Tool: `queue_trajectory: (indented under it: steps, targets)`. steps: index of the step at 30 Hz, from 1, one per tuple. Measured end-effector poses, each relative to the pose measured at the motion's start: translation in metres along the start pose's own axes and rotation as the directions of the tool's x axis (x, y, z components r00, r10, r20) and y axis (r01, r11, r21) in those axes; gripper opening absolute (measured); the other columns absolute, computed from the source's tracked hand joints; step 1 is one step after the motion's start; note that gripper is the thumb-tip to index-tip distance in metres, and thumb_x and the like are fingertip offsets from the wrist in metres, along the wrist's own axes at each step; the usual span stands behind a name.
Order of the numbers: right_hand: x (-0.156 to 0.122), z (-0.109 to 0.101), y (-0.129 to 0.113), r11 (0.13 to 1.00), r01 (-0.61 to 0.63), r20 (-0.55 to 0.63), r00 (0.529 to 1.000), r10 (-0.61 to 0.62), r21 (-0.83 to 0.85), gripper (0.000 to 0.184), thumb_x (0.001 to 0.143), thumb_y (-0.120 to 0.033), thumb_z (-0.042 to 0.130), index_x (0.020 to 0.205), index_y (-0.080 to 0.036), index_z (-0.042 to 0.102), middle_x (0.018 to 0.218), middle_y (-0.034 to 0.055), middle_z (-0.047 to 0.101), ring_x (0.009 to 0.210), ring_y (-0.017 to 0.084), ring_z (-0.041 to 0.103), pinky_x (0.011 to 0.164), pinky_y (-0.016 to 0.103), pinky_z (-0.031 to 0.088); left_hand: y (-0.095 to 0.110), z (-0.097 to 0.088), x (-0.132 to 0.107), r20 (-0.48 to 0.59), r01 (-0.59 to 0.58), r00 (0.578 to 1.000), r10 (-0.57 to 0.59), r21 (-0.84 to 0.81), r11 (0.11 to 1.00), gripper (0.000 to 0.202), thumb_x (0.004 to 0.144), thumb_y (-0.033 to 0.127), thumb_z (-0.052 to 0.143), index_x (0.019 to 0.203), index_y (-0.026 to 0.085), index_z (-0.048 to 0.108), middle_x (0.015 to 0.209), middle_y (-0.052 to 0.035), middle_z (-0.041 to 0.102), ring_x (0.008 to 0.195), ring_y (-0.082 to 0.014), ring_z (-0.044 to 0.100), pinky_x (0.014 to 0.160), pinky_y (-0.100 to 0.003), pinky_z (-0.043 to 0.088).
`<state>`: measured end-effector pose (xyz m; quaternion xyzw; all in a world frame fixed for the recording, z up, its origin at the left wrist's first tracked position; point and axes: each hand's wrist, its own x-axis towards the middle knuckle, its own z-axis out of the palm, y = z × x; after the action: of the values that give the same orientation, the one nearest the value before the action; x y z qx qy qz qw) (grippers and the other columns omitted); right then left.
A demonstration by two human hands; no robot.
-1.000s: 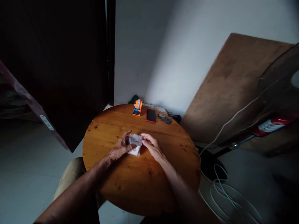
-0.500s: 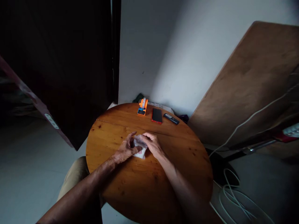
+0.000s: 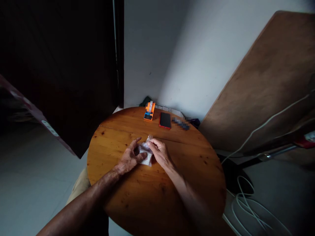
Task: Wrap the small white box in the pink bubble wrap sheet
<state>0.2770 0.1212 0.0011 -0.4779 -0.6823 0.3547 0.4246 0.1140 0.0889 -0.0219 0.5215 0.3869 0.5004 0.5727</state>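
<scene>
Tape dispenser (image 3: 149, 111), phone (image 3: 165, 120) beyond wrapped packet (image 3: 148, 160)

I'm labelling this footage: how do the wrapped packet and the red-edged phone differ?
The packet is whitish in clear, crinkled wrap; the phone has a dark face and red edges. The left hand and right hand hold the packet, while the phone lies untouched. The hands partly cover the packet; the phone's face is uncovered. Both are at the round wooden table.
</scene>
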Motion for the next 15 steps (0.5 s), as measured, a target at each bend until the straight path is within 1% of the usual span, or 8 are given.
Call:
queue_trajectory:
  steps: [5,9,12,15]
  targets:
    - [-0.006,0.000,-0.008,0.988,0.051,0.022,0.999,-0.049,-0.144,0.028,0.089,-0.042,0.050,0.073,-0.022,0.061,0.066,-0.0004,0.059,0.063,0.015,0.053,0.061,0.026,0.038,0.003,0.000,0.001,-0.020,0.005,1.000,-0.003,0.081,0.997,0.086,0.076,0.045,0.073,0.147,0.013,0.036,0.107,-0.0093,0.067,0.095,-0.0203,0.063,0.082,-0.031,0.050]
    - [-0.013,0.001,-0.010,0.957,0.087,0.029,0.996,-0.083,-0.278,0.027,0.092,-0.040,0.048,0.078,-0.024,0.064,0.068,-0.0007,0.062,0.064,0.015,0.056,0.062,0.025,0.038,0.003,-0.001,0.002,-0.050,0.014,0.999,-0.006,0.161,0.987,0.081,0.077,0.043,0.072,0.145,0.013,0.040,0.102,-0.0073,0.067,0.091,-0.0193,0.062,0.080,-0.030,0.050]
    - [-0.017,0.003,-0.008,0.942,0.113,0.033,0.994,-0.108,-0.315,0.029,0.095,-0.041,0.046,0.080,-0.024,0.064,0.067,-0.0007,0.063,0.064,0.015,0.057,0.062,0.025,0.038,0.002,-0.001,0.002,-0.068,0.008,0.998,0.005,0.188,0.982,0.078,0.078,0.042,0.071,0.145,0.013,0.041,0.102,-0.0074,0.066,0.090,-0.0192,0.061,0.080,-0.030,0.050]
    - [-0.019,0.004,-0.007,0.933,0.145,0.020,0.989,-0.147,-0.330,0.028,0.096,-0.040,0.045,0.083,-0.025,0.065,0.076,0.0012,0.067,0.070,0.017,0.061,0.067,0.026,0.040,0.002,-0.002,0.003,-0.063,-0.012,0.998,0.025,0.204,0.979,0.077,0.078,0.043,0.070,0.143,0.013,0.043,0.100,-0.0066,0.066,0.091,-0.0193,0.061,0.080,-0.030,0.050]
